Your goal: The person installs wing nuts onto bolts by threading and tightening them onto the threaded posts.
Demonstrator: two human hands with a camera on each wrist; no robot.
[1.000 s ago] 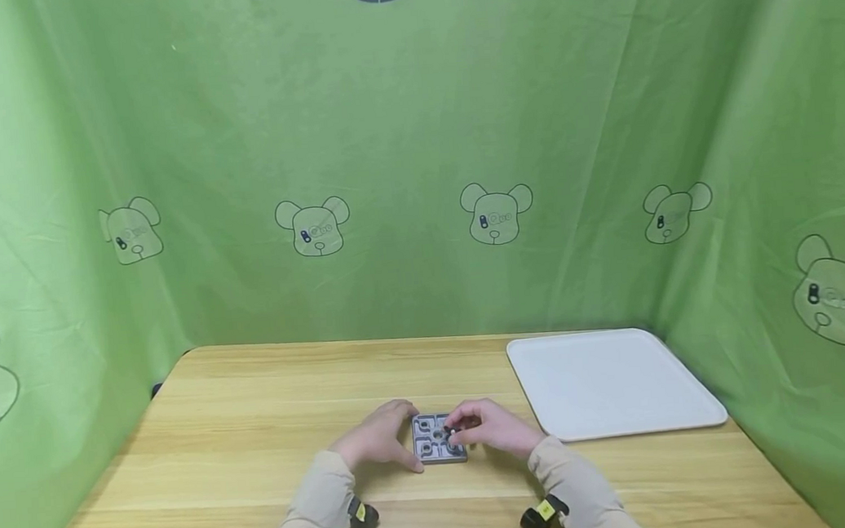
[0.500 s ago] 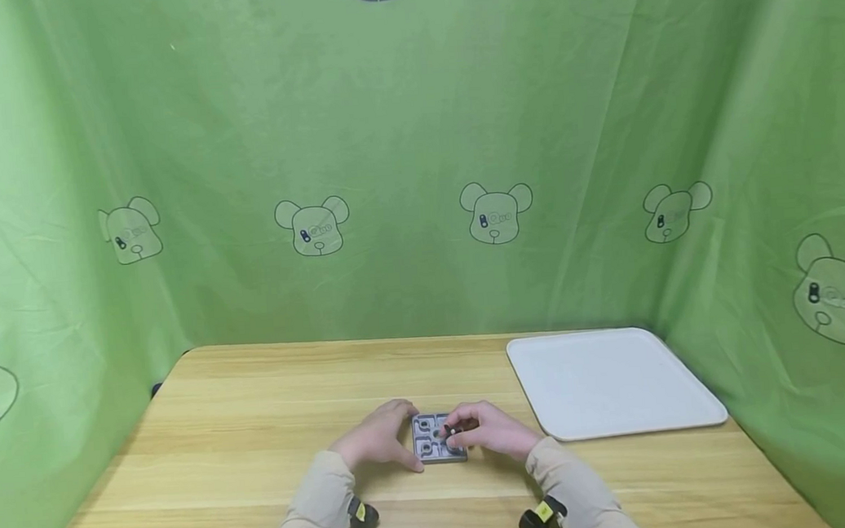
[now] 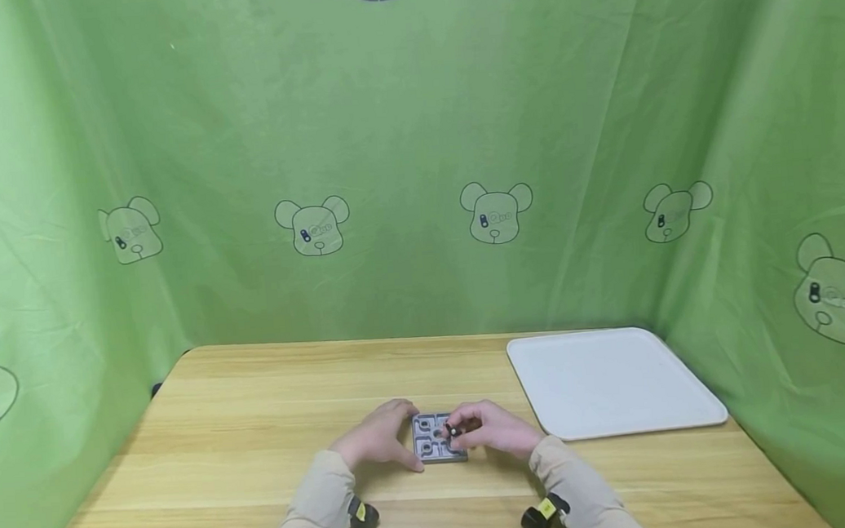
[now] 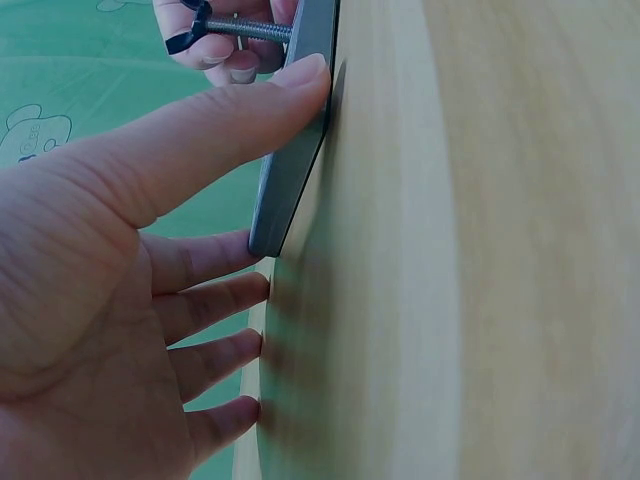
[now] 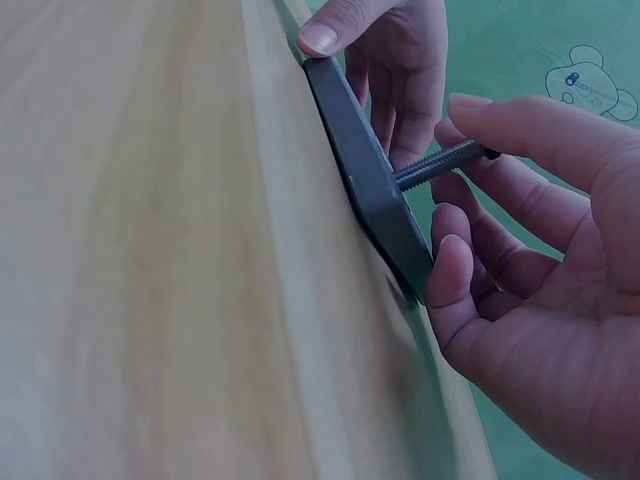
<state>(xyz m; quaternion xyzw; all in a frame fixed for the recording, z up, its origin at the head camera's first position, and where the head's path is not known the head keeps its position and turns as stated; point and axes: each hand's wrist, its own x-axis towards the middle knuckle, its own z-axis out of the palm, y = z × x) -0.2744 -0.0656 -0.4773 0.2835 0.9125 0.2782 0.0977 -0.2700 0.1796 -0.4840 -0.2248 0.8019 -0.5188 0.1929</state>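
A small square grey plate (image 3: 436, 450) with recessed corners and holes lies on the wooden table. My left hand (image 3: 378, 440) holds it from the left, thumb at the near corner and index finger at the far corner. In the left wrist view the thumb presses on the side of the plate (image 4: 288, 190), the other fingertips on the tabletop. My right hand (image 3: 499, 432) pinches the black head of a wing bolt (image 4: 250, 29) between thumb and index finger. The bolt's threaded shank (image 5: 435, 165) stands upright from the plate; its lower end is hidden.
A white tray (image 3: 615, 381) lies at the table's back right, just beyond my right hand. Bare wooden tabletop (image 3: 270, 405) extends to the left. Green printed cloth (image 3: 399, 135) encloses the back and sides.
My right thumb and fingers have shifted slightly around the wing bolt's head, which shows at a different angle. The left hand and the plate have stayed in place.
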